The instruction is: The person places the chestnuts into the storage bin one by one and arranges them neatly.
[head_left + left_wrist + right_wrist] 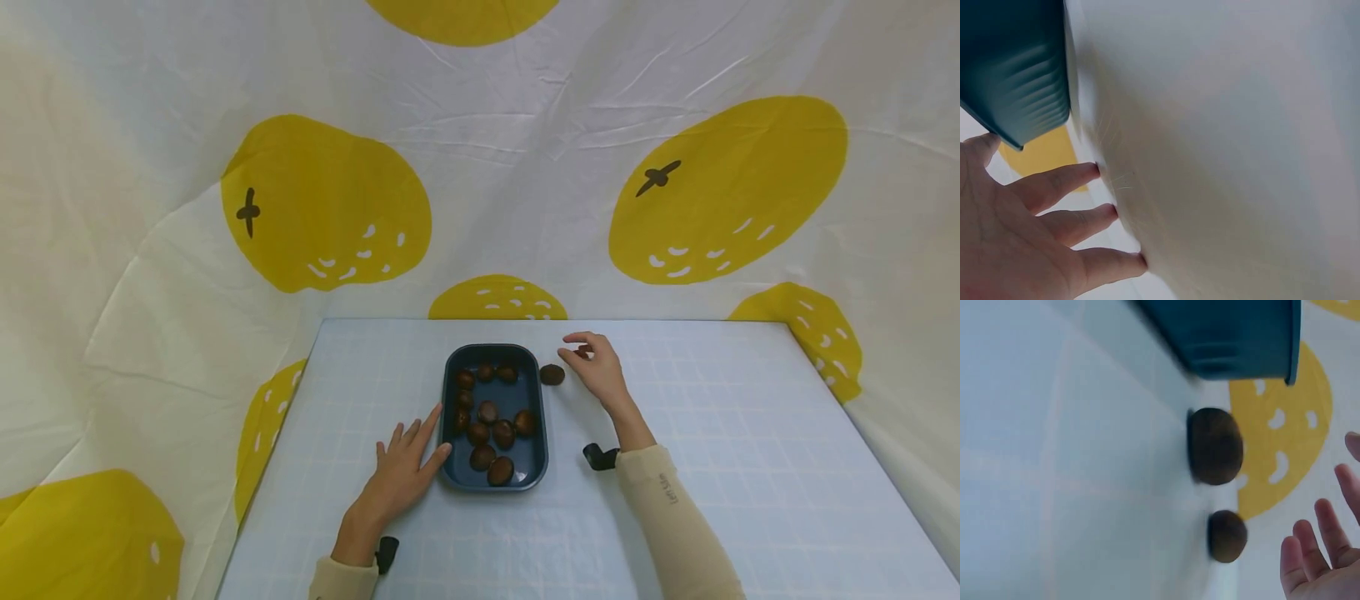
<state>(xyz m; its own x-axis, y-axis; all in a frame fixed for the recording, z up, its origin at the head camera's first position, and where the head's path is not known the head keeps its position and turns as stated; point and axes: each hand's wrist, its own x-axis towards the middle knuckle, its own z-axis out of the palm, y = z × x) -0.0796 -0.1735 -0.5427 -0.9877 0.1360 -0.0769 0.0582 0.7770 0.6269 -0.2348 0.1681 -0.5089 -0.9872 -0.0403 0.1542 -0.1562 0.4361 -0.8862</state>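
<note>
A dark blue rectangular tray [543, 454] holds several brown chestnuts [503, 433]. Spread out at the tray's left side is my left hand [402, 477]; its index fingertip and thumb meet the tray's edge, and its other fingertips rest on the table in the left wrist view. Beyond the right rim lies a chestnut [552, 375] on the table. My right hand [600, 371] hovers just right of it, fingers loosely bent, with a second chestnut [1227, 536] close by. In the right wrist view its fingers [1329, 534] stand apart from both chestnuts.
The table [750, 467] wears a pale blue checked cover. Behind it hangs a white cloth [517, 167] with large yellow fruit prints. Black wrist devices [600, 457] are on both forearms.
</note>
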